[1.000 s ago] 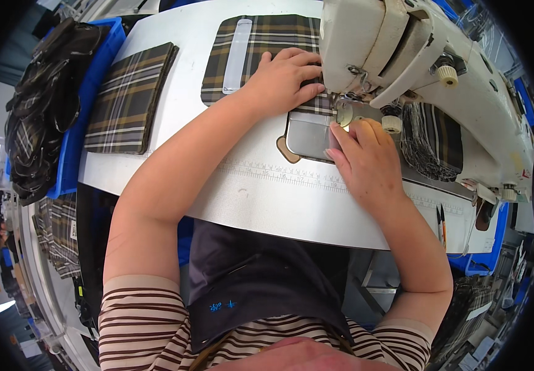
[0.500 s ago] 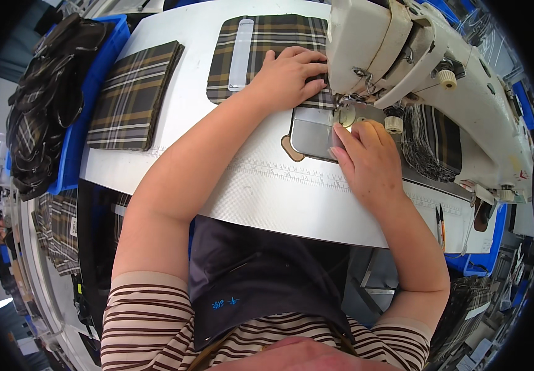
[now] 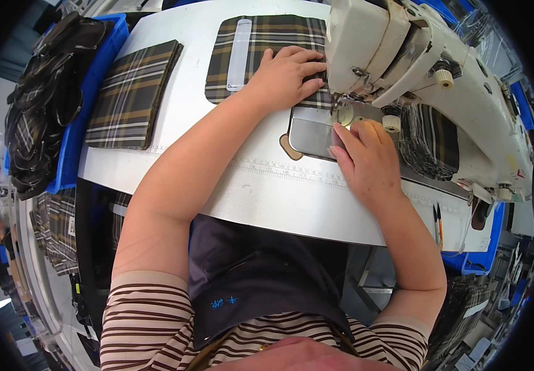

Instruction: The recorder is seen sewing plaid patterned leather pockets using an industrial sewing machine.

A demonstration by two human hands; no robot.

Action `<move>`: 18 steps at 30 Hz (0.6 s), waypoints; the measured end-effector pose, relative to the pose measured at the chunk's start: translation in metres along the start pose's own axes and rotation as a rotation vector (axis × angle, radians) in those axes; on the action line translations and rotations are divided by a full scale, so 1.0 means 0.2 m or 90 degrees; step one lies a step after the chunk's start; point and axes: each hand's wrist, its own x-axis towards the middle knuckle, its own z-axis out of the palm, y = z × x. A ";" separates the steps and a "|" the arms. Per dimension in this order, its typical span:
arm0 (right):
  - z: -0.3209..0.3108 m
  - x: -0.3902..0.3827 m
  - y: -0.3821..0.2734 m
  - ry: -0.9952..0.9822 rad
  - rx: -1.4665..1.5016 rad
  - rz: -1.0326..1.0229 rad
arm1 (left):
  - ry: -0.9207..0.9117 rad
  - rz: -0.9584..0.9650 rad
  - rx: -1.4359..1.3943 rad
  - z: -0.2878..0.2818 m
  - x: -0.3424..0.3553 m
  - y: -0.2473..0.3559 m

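Note:
A dark plaid fabric panel lies on the white sewing table, its right edge beside the head of the sewing machine. My left hand rests palm down on the panel, fingers spread toward the machine. A pale translucent strip lies on the panel, left of that hand. Just in front of the needle area, my right hand sits over the metal plate. Its index finger reaches out and its thumb stands apart, while the other fingers curl. Nothing shows between thumb and index finger. The panel's edge under the machine head is hidden.
Folded plaid pieces are stacked at the left. Beyond them, a blue bin holds dark plaid pieces. Another plaid stack stands under the machine arm. Thin pointed tools lie near the table's right front edge.
Both hands keep their places on the panel and the plate. The whole view has shifted very slightly; nothing has visibly been taken hold of or let go.

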 end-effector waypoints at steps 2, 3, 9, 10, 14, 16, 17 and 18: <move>0.00 0.00 0.00 0.012 0.011 -0.001 | 0.000 0.001 -0.004 0.00 0.00 0.00; -0.01 0.00 0.00 0.012 0.009 -0.001 | 0.001 0.002 -0.005 0.01 0.00 -0.01; -0.01 0.00 -0.01 0.028 0.029 0.000 | 0.130 -0.006 0.047 0.04 0.00 -0.01; -0.01 0.00 0.00 0.025 0.037 0.006 | 0.121 -0.018 0.053 0.05 0.00 -0.01; 0.00 0.00 -0.02 0.027 0.052 -0.001 | 0.159 -0.011 0.071 0.04 -0.03 -0.02; 0.01 0.00 -0.03 0.047 0.054 -0.024 | 0.146 -0.043 0.066 0.01 -0.09 -0.04; 0.01 -0.01 -0.03 0.064 0.052 -0.030 | 0.120 -0.028 0.029 -0.02 -0.13 -0.03; 0.00 -0.01 -0.03 0.063 0.051 -0.040 | 0.094 -0.015 -0.008 -0.05 -0.18 -0.02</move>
